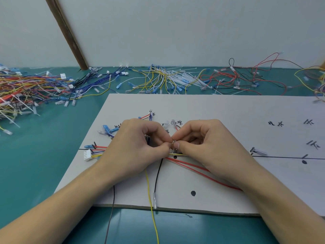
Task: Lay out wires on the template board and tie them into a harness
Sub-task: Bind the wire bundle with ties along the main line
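Wires (175, 154) on template board (219, 110) | both hands pinch cable tie (173, 143)

workshop bench; loose wire piles (35, 88); marked template board (219, 110); green mat (44, 155)

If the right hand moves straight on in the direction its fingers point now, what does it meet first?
The right hand points left, so it would likely meet the left hand first: their fingertips nearly touch already, both pinching a small white tie over the wires.
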Demonstrator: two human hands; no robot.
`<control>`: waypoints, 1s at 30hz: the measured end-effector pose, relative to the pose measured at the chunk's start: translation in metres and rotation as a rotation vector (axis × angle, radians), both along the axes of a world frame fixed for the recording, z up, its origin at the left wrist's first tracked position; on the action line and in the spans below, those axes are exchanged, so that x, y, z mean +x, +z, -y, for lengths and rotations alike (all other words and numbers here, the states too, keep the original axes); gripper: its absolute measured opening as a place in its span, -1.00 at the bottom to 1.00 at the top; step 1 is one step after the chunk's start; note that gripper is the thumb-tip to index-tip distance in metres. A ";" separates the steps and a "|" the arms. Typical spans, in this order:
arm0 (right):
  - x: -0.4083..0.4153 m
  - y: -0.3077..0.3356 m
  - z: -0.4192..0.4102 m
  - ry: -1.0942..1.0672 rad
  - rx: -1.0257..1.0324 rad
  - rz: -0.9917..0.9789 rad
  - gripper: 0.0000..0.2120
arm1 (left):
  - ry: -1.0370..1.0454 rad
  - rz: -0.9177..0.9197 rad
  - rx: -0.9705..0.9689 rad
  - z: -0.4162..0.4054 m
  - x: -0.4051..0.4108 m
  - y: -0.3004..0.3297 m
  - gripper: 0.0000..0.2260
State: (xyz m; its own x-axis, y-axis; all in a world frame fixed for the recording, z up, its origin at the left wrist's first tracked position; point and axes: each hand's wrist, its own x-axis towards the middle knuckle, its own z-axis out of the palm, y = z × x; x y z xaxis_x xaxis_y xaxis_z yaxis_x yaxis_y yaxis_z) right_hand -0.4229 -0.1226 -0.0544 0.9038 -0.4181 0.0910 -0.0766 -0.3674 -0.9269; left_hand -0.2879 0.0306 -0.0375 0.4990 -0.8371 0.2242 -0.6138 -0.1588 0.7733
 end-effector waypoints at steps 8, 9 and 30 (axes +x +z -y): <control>0.000 0.002 -0.001 -0.006 0.010 -0.001 -0.91 | 0.007 -0.021 -0.018 0.000 0.002 -0.002 -0.92; 0.000 0.002 -0.001 -0.010 0.006 -0.001 -0.91 | 0.000 -0.015 -0.015 0.000 0.001 -0.002 -0.92; 0.000 0.001 -0.001 -0.014 0.008 0.004 -0.92 | -0.004 -0.043 -0.022 -0.001 0.002 -0.003 -0.95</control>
State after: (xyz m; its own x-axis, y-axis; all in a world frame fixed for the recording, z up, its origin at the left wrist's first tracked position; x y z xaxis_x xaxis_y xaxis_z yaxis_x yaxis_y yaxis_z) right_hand -0.4226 -0.1211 -0.0536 0.8976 -0.4313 0.0913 -0.0778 -0.3587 -0.9302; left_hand -0.2861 0.0312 -0.0405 0.5055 -0.8339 0.2214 -0.5806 -0.1390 0.8023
